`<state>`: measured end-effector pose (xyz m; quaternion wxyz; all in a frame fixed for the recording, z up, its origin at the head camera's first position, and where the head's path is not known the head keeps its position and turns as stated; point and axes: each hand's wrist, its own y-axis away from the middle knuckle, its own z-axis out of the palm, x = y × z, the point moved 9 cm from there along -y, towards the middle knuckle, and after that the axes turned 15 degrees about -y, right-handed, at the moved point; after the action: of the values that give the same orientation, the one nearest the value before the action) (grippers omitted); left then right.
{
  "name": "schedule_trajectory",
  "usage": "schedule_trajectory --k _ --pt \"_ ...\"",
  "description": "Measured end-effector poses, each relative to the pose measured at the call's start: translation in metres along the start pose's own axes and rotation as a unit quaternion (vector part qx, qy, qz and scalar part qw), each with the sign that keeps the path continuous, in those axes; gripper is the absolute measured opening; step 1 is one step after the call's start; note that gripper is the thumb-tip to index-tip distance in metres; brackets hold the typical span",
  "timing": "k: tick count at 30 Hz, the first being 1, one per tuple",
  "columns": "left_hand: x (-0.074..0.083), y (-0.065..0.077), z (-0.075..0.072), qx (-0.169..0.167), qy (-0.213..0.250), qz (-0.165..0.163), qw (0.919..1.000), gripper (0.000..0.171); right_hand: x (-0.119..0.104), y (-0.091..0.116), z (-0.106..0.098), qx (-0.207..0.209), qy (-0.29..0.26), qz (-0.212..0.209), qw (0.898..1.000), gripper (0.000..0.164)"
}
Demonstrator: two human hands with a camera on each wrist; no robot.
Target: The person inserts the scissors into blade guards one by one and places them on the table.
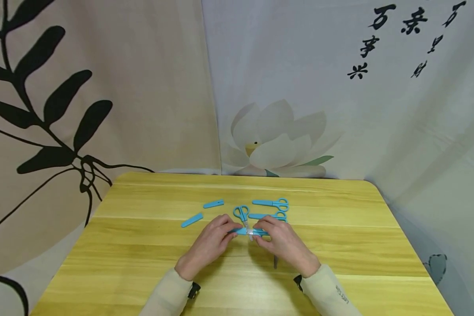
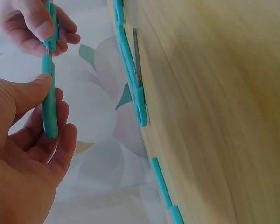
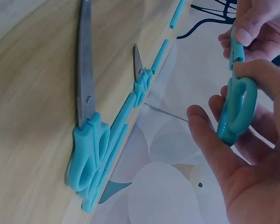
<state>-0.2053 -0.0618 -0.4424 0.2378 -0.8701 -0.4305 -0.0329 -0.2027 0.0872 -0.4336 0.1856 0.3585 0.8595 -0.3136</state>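
My left hand pinches a blue blade cover between thumb and fingers. Opposite it, my right hand grips a pair of blue-handled scissors by the handles. The scissors' tip end meets the cover's mouth, and a short strip of metal shows between cover and handles in the left wrist view. Just beyond the hands lie uncovered scissors. Another uncovered pair rests on the table by my right hand; in the head view its handles are hidden under that hand.
Two covered scissors, the far pair and the near pair, lie beyond my right hand. Two loose blue covers, one farther and one nearer, lie at the left. The wooden table ends at a printed curtain.
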Motion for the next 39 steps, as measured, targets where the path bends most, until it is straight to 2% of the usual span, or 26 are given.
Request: schedule_trajectory --k 8,13,18,24,29,33,39 --pt "0.001 -0.001 0.001 0.017 -0.001 0.017 0.9997 0.018 -0.002 -0.001 0.001 0.002 0.0 -0.012 1.0 0.018" --pt "0.001 -0.002 0.002 0.008 0.001 0.012 0.9999 0.018 0.0 -0.001 0.001 0.0 -0.004 -0.01 1.0 0.019" --pt "-0.002 0.0 0.005 -0.019 0.029 -0.006 0.9994 0.025 0.002 0.001 0.0 0.006 -0.008 -0.009 1.0 0.019" --pt "-0.013 0.005 0.006 -0.04 0.051 -0.045 0.9969 0.04 0.006 0.004 -0.004 0.013 -0.006 -0.003 1.0 0.019" --pt "-0.023 0.009 0.001 -0.036 0.045 -0.069 0.9959 0.034 0.007 0.005 -0.004 0.01 -0.014 0.005 1.0 0.019" --pt "-0.024 0.01 -0.001 -0.031 0.033 -0.056 0.9974 0.025 0.006 0.005 -0.004 0.007 -0.011 0.004 1.0 0.018" --pt "-0.02 0.011 -0.001 -0.017 0.03 -0.027 0.999 0.022 0.004 0.005 -0.001 -0.001 -0.011 -0.004 1.0 0.018"
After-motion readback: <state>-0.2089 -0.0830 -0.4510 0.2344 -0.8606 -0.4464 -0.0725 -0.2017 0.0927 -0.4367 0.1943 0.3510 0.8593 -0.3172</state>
